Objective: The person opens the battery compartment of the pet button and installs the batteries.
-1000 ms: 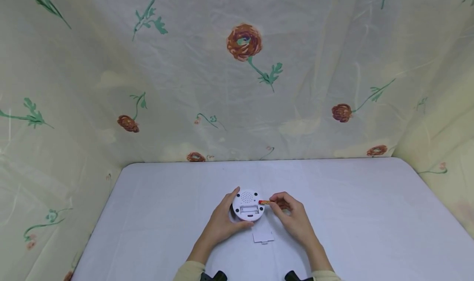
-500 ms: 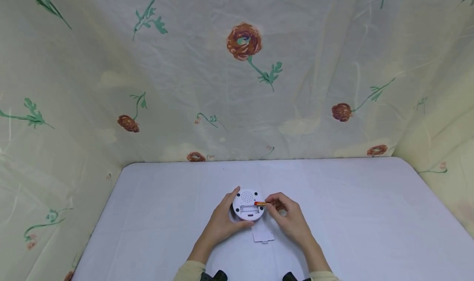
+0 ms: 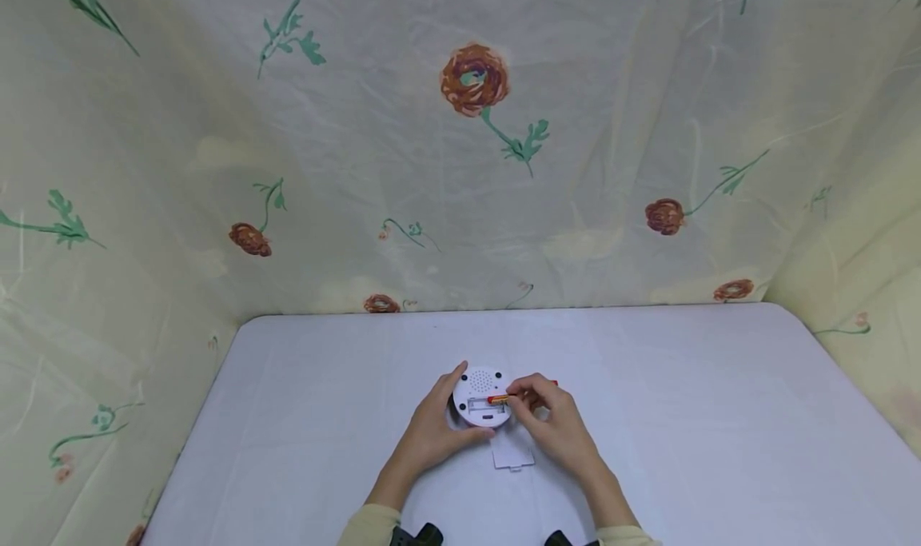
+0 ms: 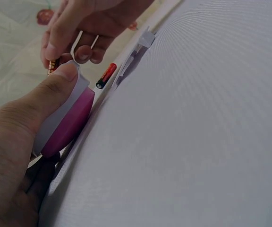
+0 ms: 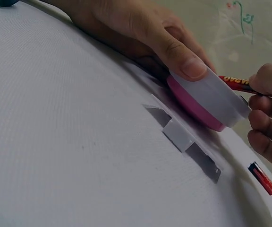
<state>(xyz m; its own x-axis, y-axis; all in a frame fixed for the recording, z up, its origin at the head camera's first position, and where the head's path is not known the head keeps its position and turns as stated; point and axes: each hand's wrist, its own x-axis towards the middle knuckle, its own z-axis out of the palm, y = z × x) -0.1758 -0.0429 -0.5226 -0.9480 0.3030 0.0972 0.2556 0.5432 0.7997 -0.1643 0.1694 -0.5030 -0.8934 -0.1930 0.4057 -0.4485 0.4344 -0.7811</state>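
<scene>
My left hand point(image 3: 433, 432) grips a round white device point(image 3: 480, 381) with a pink lower half point(image 4: 71, 124). Its thumb lies on the near rim, and its fingers reach around the left side. Speaker holes, dark round feet and an uncovered battery compartment point(image 3: 478, 404) show on the upturned face. Between thumb and fingertips, my right hand point(image 3: 557, 430) pinches a red battery point(image 3: 498, 400) with yellow lettering. The battery's free end overlaps the compartment in the head view. A second red battery point(image 5: 262, 178) lies on the table, mostly hidden behind the right hand in the head view.
A white battery cover point(image 3: 513, 455) with a small tab lies on the white-covered table point(image 3: 324, 418), just in front of the device. Pale floral cloth point(image 3: 345, 146) hangs behind the table and along its sides.
My right hand has moved left and slightly nearer, bringing the battery from the device's right edge over the compartment. The second battery's red end now shows behind that hand. The left hand keeps its hold.
</scene>
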